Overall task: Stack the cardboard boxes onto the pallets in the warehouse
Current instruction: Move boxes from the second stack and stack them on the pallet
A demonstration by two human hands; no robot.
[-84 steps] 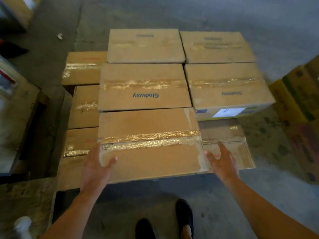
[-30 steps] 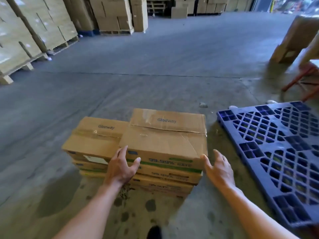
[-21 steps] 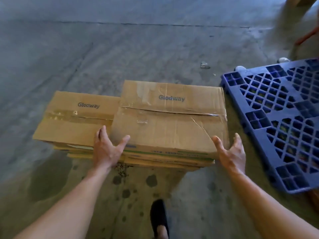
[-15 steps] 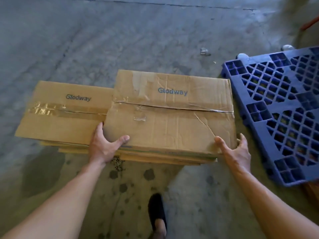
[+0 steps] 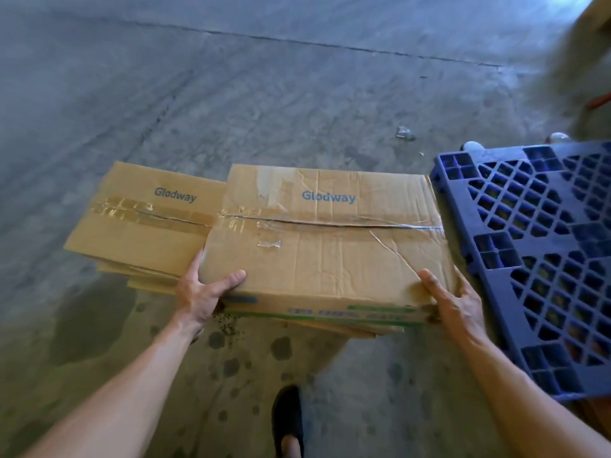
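A creased brown "Glodway" cardboard box tops a short stack on the concrete floor. My left hand grips its near left corner, thumb on the top face. My right hand grips the near right corner, fingers wrapped round the side. A second "Glodway" box tops another low stack just to the left. A blue plastic pallet with nothing on it lies to the right of the boxes.
My black shoe stands on the stained floor below the box. A scrap of litter lies beyond the boxes. Open concrete stretches ahead and to the left.
I turned from the loaded pallet to floor stacks. Over the last second both hands closed onto the top right box's near corners, and its front edge now shows raised.
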